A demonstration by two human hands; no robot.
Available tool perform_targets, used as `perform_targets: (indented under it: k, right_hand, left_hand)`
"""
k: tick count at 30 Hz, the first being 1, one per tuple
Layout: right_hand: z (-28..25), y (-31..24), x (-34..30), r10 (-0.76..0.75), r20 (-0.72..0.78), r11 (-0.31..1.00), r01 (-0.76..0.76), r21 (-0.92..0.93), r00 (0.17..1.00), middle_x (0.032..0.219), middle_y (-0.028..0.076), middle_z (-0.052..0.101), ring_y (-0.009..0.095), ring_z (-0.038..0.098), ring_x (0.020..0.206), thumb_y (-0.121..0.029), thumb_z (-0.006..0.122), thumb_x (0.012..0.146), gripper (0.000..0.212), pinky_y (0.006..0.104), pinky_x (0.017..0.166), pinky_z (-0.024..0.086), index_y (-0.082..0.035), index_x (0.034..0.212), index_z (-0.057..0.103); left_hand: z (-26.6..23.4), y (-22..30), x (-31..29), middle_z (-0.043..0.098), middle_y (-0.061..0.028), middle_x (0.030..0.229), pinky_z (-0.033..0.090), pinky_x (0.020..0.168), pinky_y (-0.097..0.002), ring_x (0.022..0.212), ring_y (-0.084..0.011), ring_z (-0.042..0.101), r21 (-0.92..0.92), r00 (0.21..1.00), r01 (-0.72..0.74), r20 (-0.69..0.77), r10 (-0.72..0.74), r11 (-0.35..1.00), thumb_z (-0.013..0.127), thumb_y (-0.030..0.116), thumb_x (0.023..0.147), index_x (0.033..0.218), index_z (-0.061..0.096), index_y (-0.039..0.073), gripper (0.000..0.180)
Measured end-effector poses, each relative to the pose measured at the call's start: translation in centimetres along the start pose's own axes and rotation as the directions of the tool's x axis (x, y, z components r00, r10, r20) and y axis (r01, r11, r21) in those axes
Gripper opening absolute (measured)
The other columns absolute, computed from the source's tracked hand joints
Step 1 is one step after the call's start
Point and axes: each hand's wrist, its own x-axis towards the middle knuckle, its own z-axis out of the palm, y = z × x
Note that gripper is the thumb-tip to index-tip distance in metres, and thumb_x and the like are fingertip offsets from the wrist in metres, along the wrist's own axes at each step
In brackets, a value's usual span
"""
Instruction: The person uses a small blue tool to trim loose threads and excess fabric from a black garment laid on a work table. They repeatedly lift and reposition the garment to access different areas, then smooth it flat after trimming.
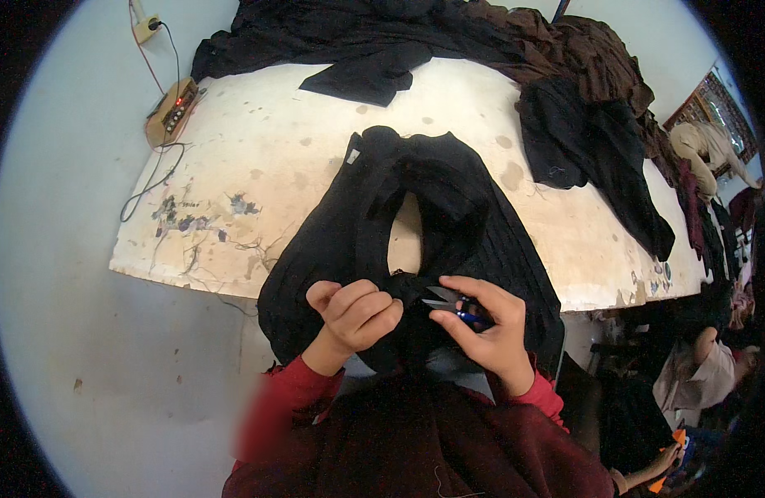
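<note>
A black garment (498, 241) lies over the near edge of the table and hangs down toward me, with an oval opening in its middle through which the tabletop shows. My left hand (355, 315) is closed at the near side of that opening, its curled fingers pinching the black cloth. In my right hand (490, 319) is a pair of thread snips (453, 304) with blue on the handle. Their blades are apart and point left, close to the cloth beside my left fingers. A small white label (354, 156) sits on the garment's far left part.
Dark and brown cloth is heaped along the table's (258, 166) far edge, with a black piece (590, 149) at the right. A small box with a red light (173, 112) and a cable stands at the left edge. Loose threads lie nearby. Other people (702, 373) are at the right.
</note>
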Motion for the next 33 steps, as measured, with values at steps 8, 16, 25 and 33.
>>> perform_targets:
  k: [8, 16, 25, 33]
  right_hand:
    - [1.0, 0.6, -0.2, 0.058, -0.109, 0.987, -0.041, 0.154, 0.992, 0.077, 0.007, 0.069, 0.009, 0.063, 0.064, -0.011, 0.077, 0.075, 0.021, 0.0223, 0.059, 0.048, -0.002, 0.091, 0.068]
    - [0.5, -1.1, 4.4, -0.129, 0.104, 0.961, 0.098, 0.259, 0.986, 0.091, 0.01, 0.068, 0.019, 0.066, 0.082, -0.009, 0.077, 0.073, 0.031, 0.0291, 0.077, 0.05, -0.004, 0.102, 0.069]
    - [0.8, 1.8, 4.8, 0.092, 0.126, 0.942, -0.127, 0.311, 0.988, 0.086, 0.006, 0.068, 0.011, 0.062, 0.078, -0.009, 0.071, 0.081, 0.015, 0.0259, 0.072, 0.048, 0.001, 0.092, 0.067]
    - [-1.5, 5.3, 5.5, 0.296, 0.32, 0.836, -0.406, 0.368, 0.9, 0.077, 0.002, 0.066, 0.007, 0.057, 0.076, -0.018, 0.07, 0.084, 0.021, 0.024, 0.072, 0.045, 0.002, 0.09, 0.07]
  left_hand:
    - [-0.4, 0.2, -1.0, 0.05, 0.0094, 0.082, 0.03, 0.087, -0.0377, 0.086, -0.0126, 0.052, 0.031, 0.999, -0.042, 0.021, 0.041, 0.999, 0.074, 0.015, 0.06, 0.079, 0.062, 0.028, 0.027]
    - [-0.4, -0.2, -2.0, 0.047, 0.0087, 0.087, 0.03, 0.089, -0.0366, 0.089, -0.0125, 0.053, 0.024, 0.996, -0.067, -0.049, 0.068, 0.997, 0.073, 0.021, 0.067, 0.085, 0.052, 0.032, 0.03]
    - [1.3, -1.9, 0.2, 0.056, -0.0025, 0.091, 0.042, 0.077, -0.0417, 0.088, -0.024, 0.057, -0.271, 0.993, 0.12, 0.027, -0.117, 0.955, 0.078, 0.017, 0.07, 0.087, 0.058, 0.016, 0.027]
    - [-1.3, -6.6, 4.9, 0.067, -0.014, 0.105, 0.044, 0.093, -0.0369, 0.101, -0.0277, 0.062, -0.324, 0.739, 0.641, 0.016, -0.673, 0.696, 0.048, 0.011, 0.096, 0.098, 0.066, 0.0, 0.021]
